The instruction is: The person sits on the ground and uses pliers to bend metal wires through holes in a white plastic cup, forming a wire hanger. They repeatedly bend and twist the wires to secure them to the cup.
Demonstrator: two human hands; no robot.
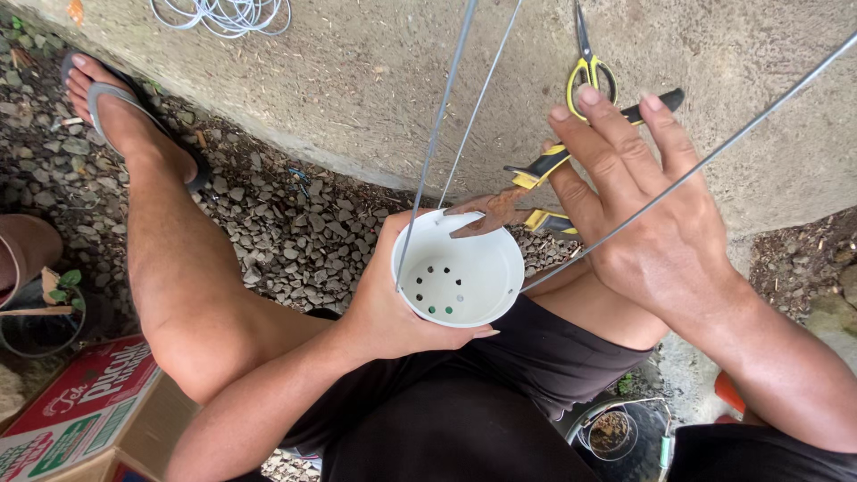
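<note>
My left hand (384, 303) cups a small white plastic pot (458, 284) with drain holes in its bottom, held over my lap. Three long grey wires (433, 143) rise from the pot's rim and run out of the top of the view. My right hand (647, 219) holds rusty pliers with black and yellow handles (527, 192), fingers spread, jaws resting at the pot's far rim. One wire crosses over the back of that hand.
Yellow-handled scissors (589, 67) lie on a concrete slab (375, 80), with a coil of white wire (228, 13) further back. Gravel (286, 223) lies below my sandalled foot (116, 98). A cardboard box (80, 411) sits bottom left, a dark pot (616, 437) below.
</note>
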